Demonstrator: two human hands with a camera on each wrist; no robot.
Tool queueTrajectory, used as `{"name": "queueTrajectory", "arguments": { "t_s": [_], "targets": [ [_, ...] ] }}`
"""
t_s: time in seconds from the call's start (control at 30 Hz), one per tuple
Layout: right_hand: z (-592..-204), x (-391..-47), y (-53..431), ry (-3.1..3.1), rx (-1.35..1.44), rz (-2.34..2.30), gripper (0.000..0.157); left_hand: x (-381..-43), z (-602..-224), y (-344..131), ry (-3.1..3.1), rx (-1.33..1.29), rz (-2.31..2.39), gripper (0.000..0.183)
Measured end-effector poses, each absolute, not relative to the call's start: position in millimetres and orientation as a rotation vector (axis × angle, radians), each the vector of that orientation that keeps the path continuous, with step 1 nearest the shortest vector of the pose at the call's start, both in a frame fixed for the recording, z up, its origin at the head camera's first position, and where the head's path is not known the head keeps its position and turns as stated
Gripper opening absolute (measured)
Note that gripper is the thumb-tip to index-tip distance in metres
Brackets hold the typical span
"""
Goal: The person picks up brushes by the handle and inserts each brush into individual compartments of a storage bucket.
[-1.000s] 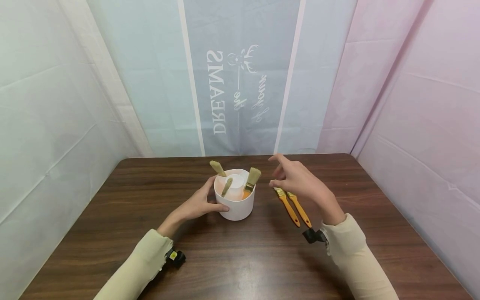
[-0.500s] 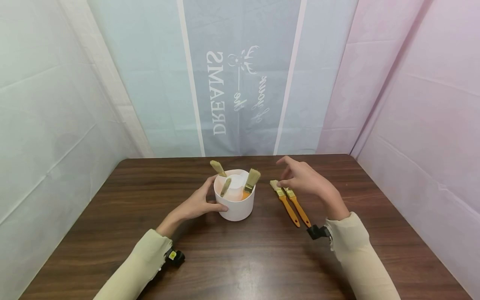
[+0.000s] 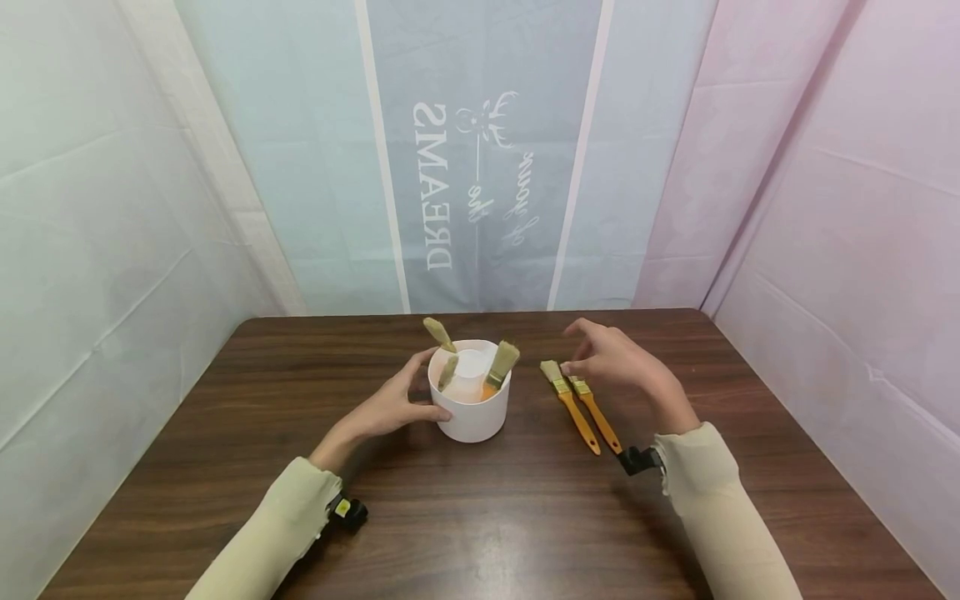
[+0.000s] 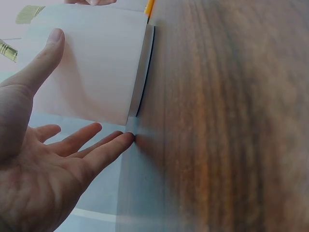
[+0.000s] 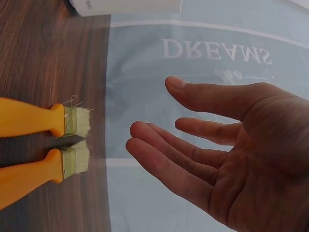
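Observation:
A white round holder (image 3: 471,421) stands on the table with three paintbrushes in it, bristles up: a back one (image 3: 439,333), a middle one (image 3: 447,372) and a right one (image 3: 501,364). My left hand (image 3: 386,408) spans the holder's left side, thumb on the near wall (image 4: 82,63), fingers round toward the far side. Two more paintbrushes with orange handles, a left one (image 3: 577,421) and a right one (image 3: 598,417), lie on the table to the right. Above their bristle ends hovers my right hand (image 3: 618,358), fingers loosely bent, nothing between them (image 5: 207,140).
The brown wooden table (image 3: 480,533) ends at a far edge just behind the holder. A printed cloth (image 3: 480,167) hangs behind it, and pale cloth walls (image 3: 112,250) close in both sides.
The holder has turned slightly: its back brush moved right, the middle brush left, the right one nearer, the left thumb shifting left. My right hand drew back rightward, uncovering the loose brushes' bristles.

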State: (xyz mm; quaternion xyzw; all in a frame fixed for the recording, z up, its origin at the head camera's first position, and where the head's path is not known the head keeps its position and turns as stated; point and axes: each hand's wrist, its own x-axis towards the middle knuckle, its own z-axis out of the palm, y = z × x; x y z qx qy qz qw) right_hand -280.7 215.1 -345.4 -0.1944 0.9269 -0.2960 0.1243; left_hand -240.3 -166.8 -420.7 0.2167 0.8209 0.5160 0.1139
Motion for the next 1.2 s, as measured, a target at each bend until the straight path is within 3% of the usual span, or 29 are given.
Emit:
{"name": "queueTrajectory", "arguments": {
  "t_s": [0.83, 1.2],
  "targets": [
    [-382.2, -305.3, 247.4, 2.518, -0.392, -1.066, 0.057, -247.6, -428.0, -180.3, 2.372, 0.581, 1.554, 0.098],
    [-395.9, -307.3, 246.6, 2.537, -0.24, -1.045, 0.057, -246.7, -427.5, -185.6, 2.374, 0.589, 1.52, 0.069]
  ]
}}
